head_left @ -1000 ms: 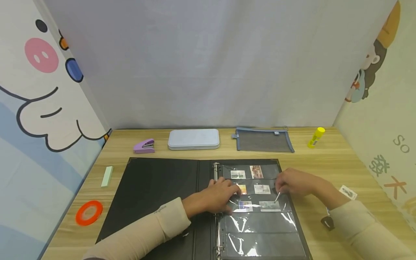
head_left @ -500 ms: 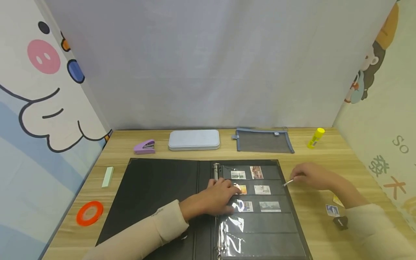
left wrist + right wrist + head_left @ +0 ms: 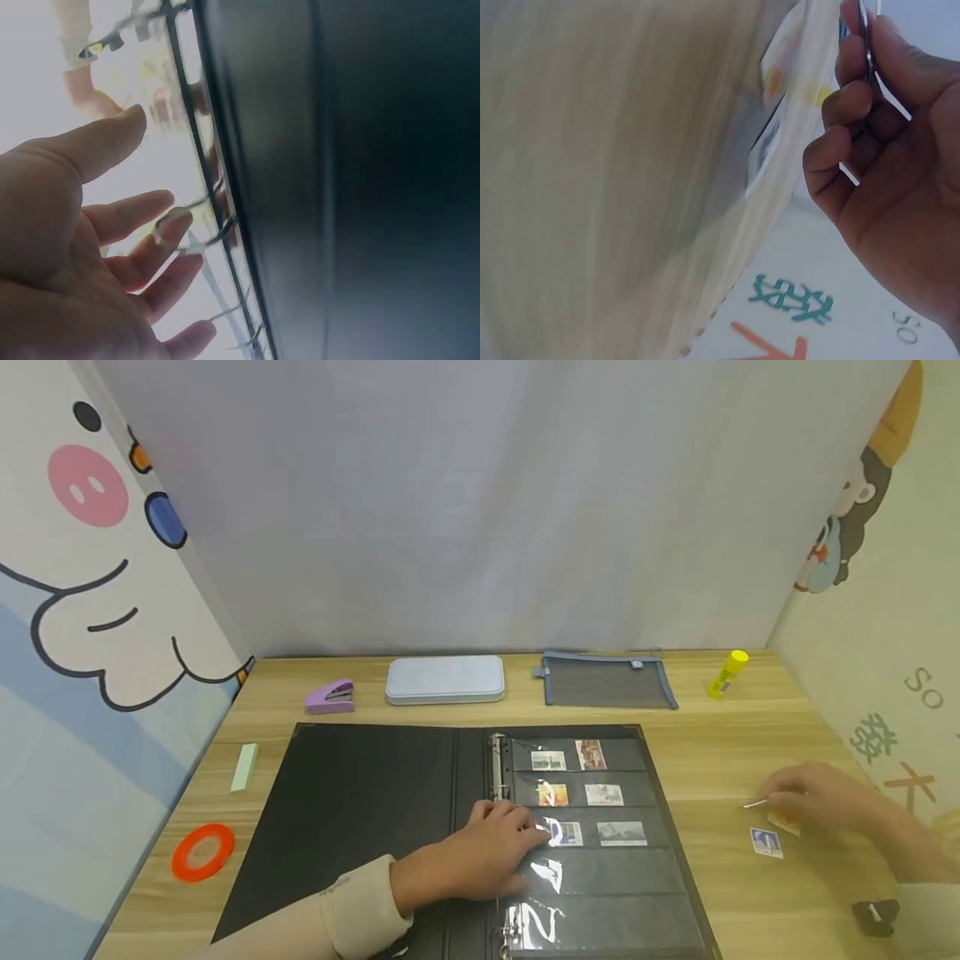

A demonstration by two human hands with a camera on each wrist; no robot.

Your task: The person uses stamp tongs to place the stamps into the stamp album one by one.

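Pale grey cloth (image 3: 450, 518), softly creased, forms the back wall behind a light wood-grain table (image 3: 712, 747). Left wall (image 3: 90, 793): white and blue, with a black-outlined cartoon bearing a pink snout (image 3: 88, 486). Right wall (image 3: 817, 668): cream, with a cartoon figure (image 3: 873, 485) and lettering (image 3: 873, 739). Light: diffuse in the head view.

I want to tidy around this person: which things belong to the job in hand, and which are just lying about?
Job, apparently:
black binder
stamps in its pockets
loose stamps on the table
tweezers in the right hand

Lying about, apparently:
stapler
pale case
mesh pouch
glue stick
orange ring
pale green block
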